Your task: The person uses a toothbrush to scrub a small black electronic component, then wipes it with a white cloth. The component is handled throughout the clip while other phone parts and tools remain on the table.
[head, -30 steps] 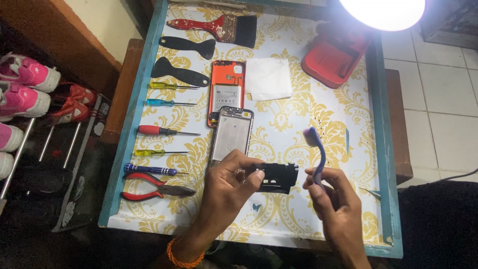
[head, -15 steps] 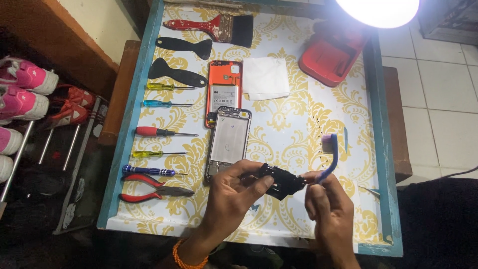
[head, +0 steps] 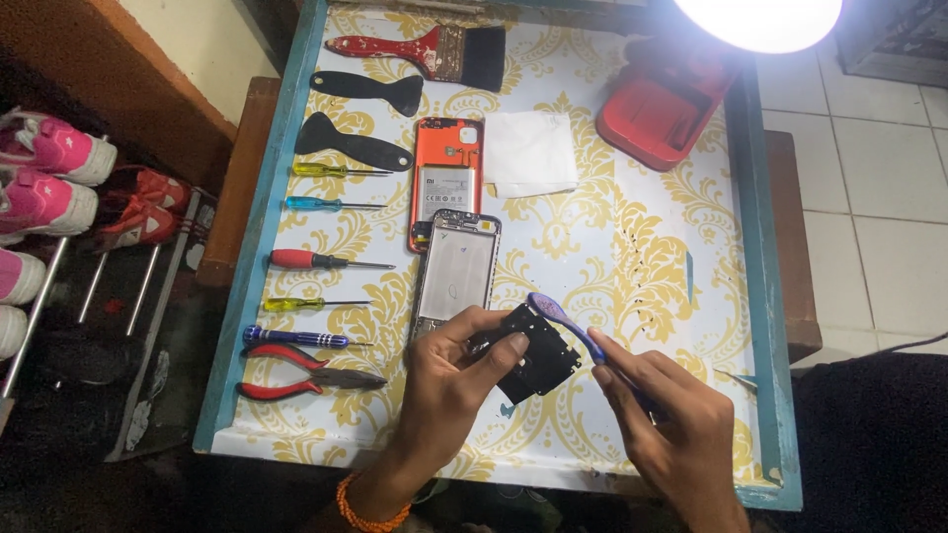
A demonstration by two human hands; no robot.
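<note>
Left hand (head: 456, 380) pinched a black phone part (head: 536, 353) between thumb and fingers, held just above the near edge of the bench (head: 632, 247). Right hand (head: 671, 424) gripped a blue toothbrush (head: 565, 321), its head touching the top of the part. Silver phone frame (head: 456, 271) lay just beyond the left hand, with the orange phone body (head: 446, 178) behind it. Screwdrivers (head: 316, 260) and red-handled pliers (head: 306, 372) were lined up at left. Red case (head: 662, 114) sat far right, white cloth (head: 528, 153) beside the orange body.
</note>
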